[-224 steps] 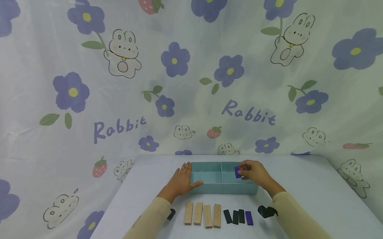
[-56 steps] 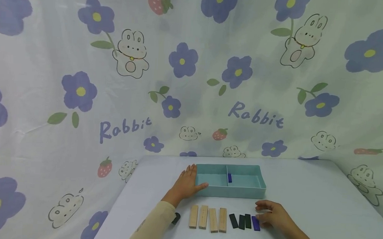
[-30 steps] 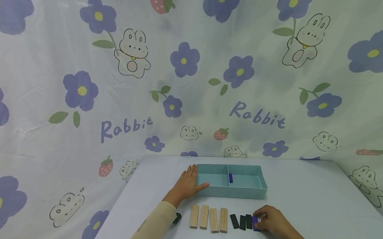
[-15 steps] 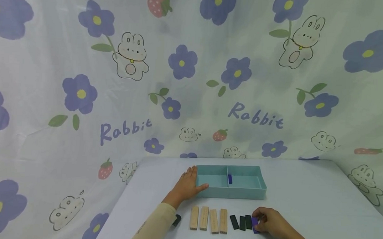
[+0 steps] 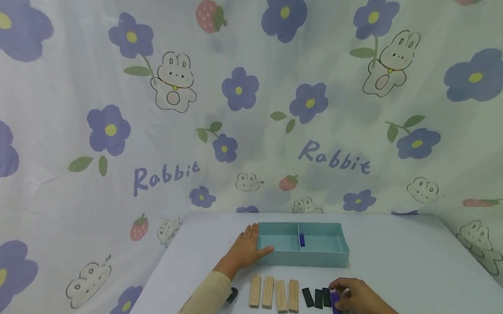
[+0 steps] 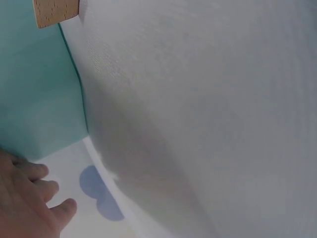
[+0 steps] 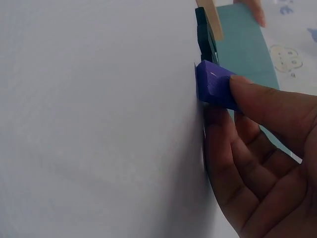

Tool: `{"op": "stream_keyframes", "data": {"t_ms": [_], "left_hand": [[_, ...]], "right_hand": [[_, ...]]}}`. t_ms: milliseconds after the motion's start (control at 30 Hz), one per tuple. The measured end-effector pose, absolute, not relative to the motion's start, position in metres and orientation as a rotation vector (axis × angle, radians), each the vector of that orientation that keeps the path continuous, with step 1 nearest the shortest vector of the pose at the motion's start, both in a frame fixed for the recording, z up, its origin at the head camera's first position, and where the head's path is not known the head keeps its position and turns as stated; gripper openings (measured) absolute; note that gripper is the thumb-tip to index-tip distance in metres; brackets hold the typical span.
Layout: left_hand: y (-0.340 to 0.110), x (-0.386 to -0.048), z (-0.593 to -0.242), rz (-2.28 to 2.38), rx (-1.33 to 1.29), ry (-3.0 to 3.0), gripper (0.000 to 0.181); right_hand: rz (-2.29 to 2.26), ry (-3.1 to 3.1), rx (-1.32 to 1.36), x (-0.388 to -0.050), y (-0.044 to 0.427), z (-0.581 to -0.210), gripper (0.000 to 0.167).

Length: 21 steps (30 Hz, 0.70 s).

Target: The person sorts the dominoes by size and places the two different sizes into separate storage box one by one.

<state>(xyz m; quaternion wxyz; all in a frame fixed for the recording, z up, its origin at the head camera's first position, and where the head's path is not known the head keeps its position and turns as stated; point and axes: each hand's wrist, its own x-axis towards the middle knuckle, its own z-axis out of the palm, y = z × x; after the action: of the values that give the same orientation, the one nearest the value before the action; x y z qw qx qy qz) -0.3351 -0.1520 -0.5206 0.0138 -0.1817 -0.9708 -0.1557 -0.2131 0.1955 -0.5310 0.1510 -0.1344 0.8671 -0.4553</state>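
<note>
My right hand pinches a purple block at the right end of a row on the table. In the right wrist view my thumb presses on the block's face, with fingers bent behind and below it. My left hand rests against the left end of a teal two-compartment box, fingers extended, thumb along its front wall. In the left wrist view several fingers show beside the box's corner. Another purple block stands against the divider, in the right compartment.
Left of the held block lie several small black blocks, then several longer wooden blocks. A dark object sits partly behind the left sleeve. Everything stands on a white-covered table before a curtain printed with flowers and rabbits.
A purple block held over the right compartment earlier now stands by the divider. My right hand has come down to the table and closed on the other purple block. My left hand stays put.
</note>
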Motion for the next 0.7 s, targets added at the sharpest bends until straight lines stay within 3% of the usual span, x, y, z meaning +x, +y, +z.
{"op": "stream_keyframes", "data": {"t_ms": [533, 700], "left_hand": [[-0.151, -0.328, -0.519, -0.416, -0.587, -3.023, 0.102], [-0.151, -0.330, -0.514, -0.302, -0.607, -3.002, 0.104]], "right_hand": [[-1.536, 2.356, -0.449, -0.215, 0.209, -0.539, 0.042], [-1.545, 2.381, -0.332, -0.219, 0.207, -0.532, 0.034]]}}
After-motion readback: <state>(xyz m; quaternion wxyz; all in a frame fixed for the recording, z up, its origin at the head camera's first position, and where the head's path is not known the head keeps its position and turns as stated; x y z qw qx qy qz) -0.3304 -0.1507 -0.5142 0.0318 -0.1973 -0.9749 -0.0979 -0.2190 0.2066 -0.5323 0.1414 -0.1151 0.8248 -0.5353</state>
